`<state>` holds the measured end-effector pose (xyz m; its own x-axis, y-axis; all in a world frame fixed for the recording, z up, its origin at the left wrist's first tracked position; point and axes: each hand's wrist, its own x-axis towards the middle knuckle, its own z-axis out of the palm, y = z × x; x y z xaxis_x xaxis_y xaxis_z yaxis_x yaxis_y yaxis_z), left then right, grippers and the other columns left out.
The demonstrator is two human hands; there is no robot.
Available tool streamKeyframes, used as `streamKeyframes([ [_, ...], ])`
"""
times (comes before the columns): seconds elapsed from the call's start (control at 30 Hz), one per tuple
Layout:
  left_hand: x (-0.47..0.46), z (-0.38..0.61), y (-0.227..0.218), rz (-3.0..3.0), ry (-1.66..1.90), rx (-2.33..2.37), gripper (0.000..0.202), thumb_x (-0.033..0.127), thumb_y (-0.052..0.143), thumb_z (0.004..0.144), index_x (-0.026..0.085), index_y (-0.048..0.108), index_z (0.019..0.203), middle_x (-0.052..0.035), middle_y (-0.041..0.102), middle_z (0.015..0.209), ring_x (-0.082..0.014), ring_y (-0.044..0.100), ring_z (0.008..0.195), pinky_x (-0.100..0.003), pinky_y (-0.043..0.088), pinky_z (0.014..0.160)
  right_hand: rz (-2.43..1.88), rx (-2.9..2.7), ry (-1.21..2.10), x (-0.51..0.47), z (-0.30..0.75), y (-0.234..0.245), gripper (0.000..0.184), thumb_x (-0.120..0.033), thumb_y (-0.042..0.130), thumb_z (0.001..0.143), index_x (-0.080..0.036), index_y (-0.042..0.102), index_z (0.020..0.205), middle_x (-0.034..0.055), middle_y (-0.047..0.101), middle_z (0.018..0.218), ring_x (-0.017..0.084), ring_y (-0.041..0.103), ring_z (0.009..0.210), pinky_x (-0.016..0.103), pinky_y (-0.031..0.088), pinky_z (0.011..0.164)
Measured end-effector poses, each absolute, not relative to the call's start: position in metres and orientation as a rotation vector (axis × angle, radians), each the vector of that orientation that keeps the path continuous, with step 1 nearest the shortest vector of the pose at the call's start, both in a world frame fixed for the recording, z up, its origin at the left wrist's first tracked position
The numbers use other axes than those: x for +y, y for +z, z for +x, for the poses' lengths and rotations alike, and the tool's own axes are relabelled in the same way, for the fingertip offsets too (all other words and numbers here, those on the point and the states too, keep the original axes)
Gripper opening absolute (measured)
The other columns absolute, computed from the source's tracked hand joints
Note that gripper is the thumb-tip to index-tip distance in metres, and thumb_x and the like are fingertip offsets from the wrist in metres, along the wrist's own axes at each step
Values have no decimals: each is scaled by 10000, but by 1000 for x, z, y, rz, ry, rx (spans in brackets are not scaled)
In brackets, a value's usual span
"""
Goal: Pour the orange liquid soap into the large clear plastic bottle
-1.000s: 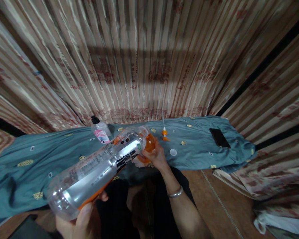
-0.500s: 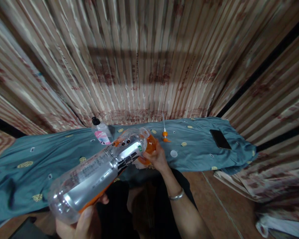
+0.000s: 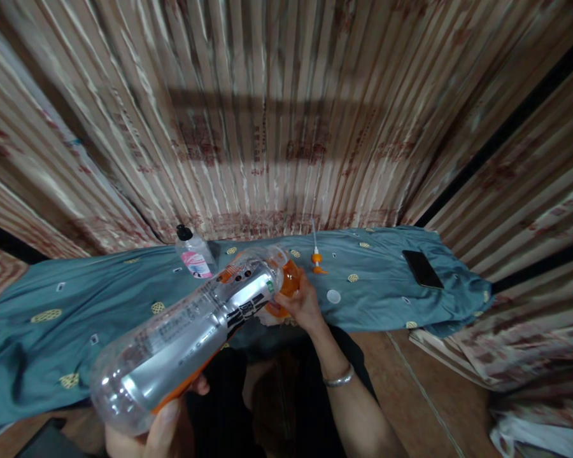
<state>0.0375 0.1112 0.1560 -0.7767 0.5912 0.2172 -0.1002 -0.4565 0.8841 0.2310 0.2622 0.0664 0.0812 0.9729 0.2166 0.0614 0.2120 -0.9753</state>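
Note:
My left hand (image 3: pixel 155 432) is wrapped around the base end of a large clear plastic bottle (image 3: pixel 186 350) with a silver and orange label. The bottle lies tilted, its neck pointing up and right. My right hand (image 3: pixel 304 304), with a silver bangle at the wrist, grips an orange see-through bottle (image 3: pixel 291 278) at the large bottle's neck. Much of the orange bottle hides behind the large one and my fingers, so I cannot tell exactly how the two mouths meet. An orange pump head (image 3: pixel 316 259) with a clear tube lies beyond my right hand, near a small whitish disc (image 3: pixel 333 296).
A clear bottle with a black cap and pink label (image 3: pixel 197 259) stands at the back left. On the right rests a black phone (image 3: pixel 422 268). Green patterned cloth (image 3: pixel 382 299) covers the narrow surface, and a striped curtain (image 3: pixel 277 127) hangs behind it.
The base end of the large bottle has shifted very slightly down and left in my left hand. Both hands keep their hold; the other things stay put.

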Motion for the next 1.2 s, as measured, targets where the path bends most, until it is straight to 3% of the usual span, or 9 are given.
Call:
streamKeyframes([
  [0.13, 110, 37, 156, 708, 2267, 1312, 546, 417, 1052, 483, 242, 768, 915, 14, 698, 605, -213, 590, 405, -344, 541, 395, -1105, -1270, 959, 262, 231, 66, 689, -417, 965, 713, -261, 676, 1318, 70, 881, 1238, 306, 865, 1123, 436, 708, 1011],
  [0.3, 111, 37, 156, 706, 2279, 1312, 636, 445, 1071, 465, 247, 788, 999, 8, 730, 657, -208, 592, 417, -331, 523, 378, -1122, -1283, 945, 261, 232, 68, 639, -418, 960, 711, -259, 680, 1263, 66, 884, 1177, 304, 869, 1060, 432, 718, 966],
  [0.43, 111, 37, 153, 737, 2282, 1299, 546, 455, 1068, 498, 234, 750, 882, -23, 744, 690, -202, 585, 426, -347, 536, 391, -1103, -1273, 942, 261, 231, 69, 644, -398, 948, 715, -266, 682, 1286, 59, 887, 1185, 298, 869, 1073, 418, 717, 967],
  [0.63, 110, 37, 152, 713, 2276, 1314, 684, 409, 1058, 497, 237, 820, 1114, -52, 798, 860, -210, 618, 488, -344, 520, 391, -1110, -1285, 948, 260, 231, 71, 654, -381, 940, 710, -264, 674, 1297, 60, 883, 1201, 293, 865, 1084, 407, 716, 964],
  [0.87, 109, 41, 155, 765, 2260, 1330, 657, 435, 1035, 560, 235, 824, 1149, -47, 791, 822, -218, 623, 496, -362, 549, 425, -1128, -1273, 945, 258, 233, 77, 664, -401, 947, 689, -248, 686, 1280, 77, 887, 1185, 311, 865, 1075, 420, 717, 946],
  [1.03, 111, 42, 158, 711, 2283, 1332, 675, 436, 1064, 480, 238, 821, 1078, -35, 786, 798, -198, 597, 467, -332, 516, 389, -1107, -1271, 969, 258, 232, 78, 702, -410, 942, 687, -246, 676, 1316, 87, 877, 1217, 317, 858, 1111, 432, 710, 986],
  [1.2, 110, 41, 160, 731, 2282, 1333, 672, 413, 1047, 492, 244, 824, 1103, -55, 798, 854, -213, 610, 478, -348, 514, 390, -1102, -1256, 960, 259, 232, 77, 670, -385, 943, 687, -277, 683, 1295, 64, 871, 1187, 318, 853, 1094, 441, 710, 973],
])
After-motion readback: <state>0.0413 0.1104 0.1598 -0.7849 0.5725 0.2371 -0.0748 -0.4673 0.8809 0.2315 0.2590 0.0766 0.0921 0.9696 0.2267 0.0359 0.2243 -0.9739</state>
